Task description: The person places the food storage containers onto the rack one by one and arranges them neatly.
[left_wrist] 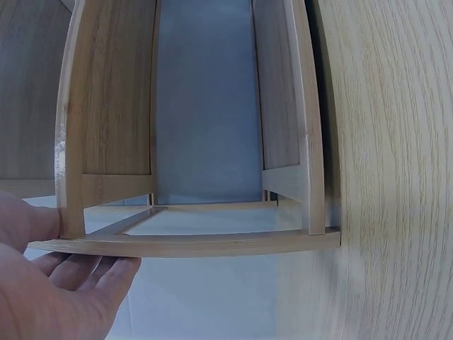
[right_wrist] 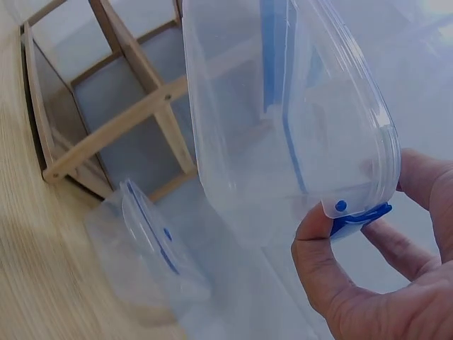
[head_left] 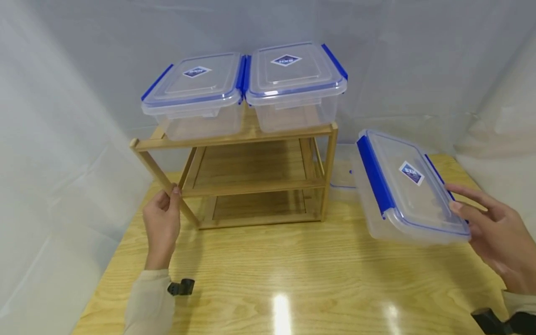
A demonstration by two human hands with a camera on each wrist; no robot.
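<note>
My left hand (head_left: 172,197) grips the slanted front-left leg of a three-tier bamboo shelf (head_left: 251,187); in the left wrist view the left hand (left_wrist: 64,283) lies along a wooden bar of the shelf (left_wrist: 191,244). My right hand (head_left: 481,218) holds a clear plastic container with a blue-clipped lid (head_left: 406,186), tilted and raised off the table to the right of the shelf. The right wrist view shows this container (right_wrist: 283,120) pinched at its near edge between the thumb and fingers of the right hand (right_wrist: 361,219).
Two more lidded clear containers (head_left: 197,97) (head_left: 293,83) stand side by side on the shelf's top tier. A further container (head_left: 343,174) (right_wrist: 145,241) lies on the wooden table (head_left: 272,260) behind the held one. White sheeting closes in all sides.
</note>
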